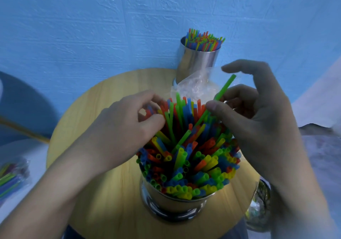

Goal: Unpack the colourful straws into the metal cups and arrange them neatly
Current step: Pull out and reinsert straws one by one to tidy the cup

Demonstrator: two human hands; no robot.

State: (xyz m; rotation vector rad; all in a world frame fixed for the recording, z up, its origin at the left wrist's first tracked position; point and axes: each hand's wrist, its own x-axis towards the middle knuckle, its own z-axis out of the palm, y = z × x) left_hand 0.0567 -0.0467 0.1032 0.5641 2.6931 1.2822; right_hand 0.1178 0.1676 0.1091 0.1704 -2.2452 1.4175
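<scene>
A metal cup (173, 204) stands near the front of a round wooden table (103, 100), packed with colourful straws (190, 157) that fan outward. My right hand (258, 120) pinches one green straw (221, 93) between thumb and fingers; it slants up to the right out of the bundle. My left hand (125, 128) reaches into the left side of the bundle, fingertips curled among the red and green straws. A second metal cup (195, 63), filled with straws, stands at the table's far edge against the wall.
A crumpled clear plastic bag (195, 87) lies between the two cups. A blue textured wall (92, 26) rises right behind the table. At the far left a packet of straws (11, 176) lies on a white surface. A glass jar (258, 207) sits lower right.
</scene>
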